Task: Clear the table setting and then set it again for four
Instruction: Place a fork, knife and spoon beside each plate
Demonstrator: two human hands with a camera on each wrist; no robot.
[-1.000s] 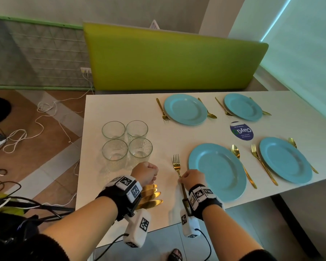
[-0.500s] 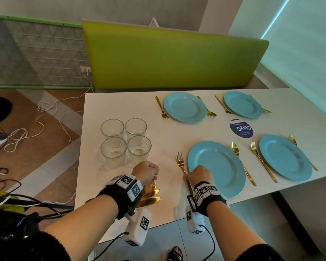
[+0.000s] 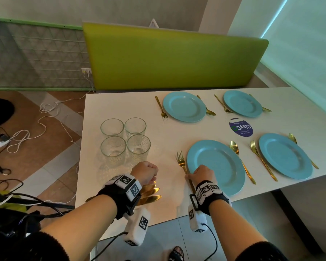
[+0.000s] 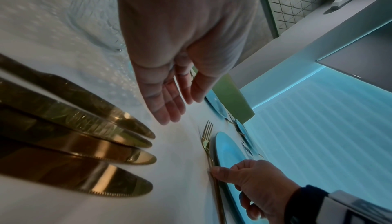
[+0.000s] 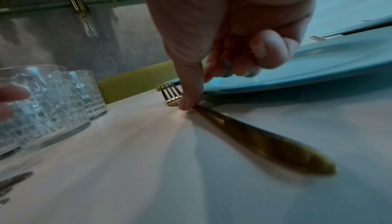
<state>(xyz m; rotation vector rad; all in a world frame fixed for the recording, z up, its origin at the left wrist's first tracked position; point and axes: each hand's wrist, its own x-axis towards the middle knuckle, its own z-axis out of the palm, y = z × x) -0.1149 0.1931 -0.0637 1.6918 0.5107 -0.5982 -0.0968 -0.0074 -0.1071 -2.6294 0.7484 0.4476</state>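
White bench (image 3: 120, 102), set for four. Behind it stands a green backrest (image 3: 173, 61). Four blue plates (image 3: 215, 166) lie on the bench, each flanked by a gold fork and spoon; a round blue sticker (image 3: 240, 127) sits between them. Four clear glasses (image 3: 125, 141) stand grouped near the left edge. Four gold knives (image 4: 89, 145) lie side by side near the front edge, beneath the left wrist. The left hand (image 4: 169, 83) hovers above the bench, fingers relaxed and nearly straight, holding nothing. The right hand (image 3: 202, 175) has its thumb pressed on the handle of the near fork (image 5: 244, 132), which lies flat, just beside the nearest plate's left rim; the other fingers are curled.
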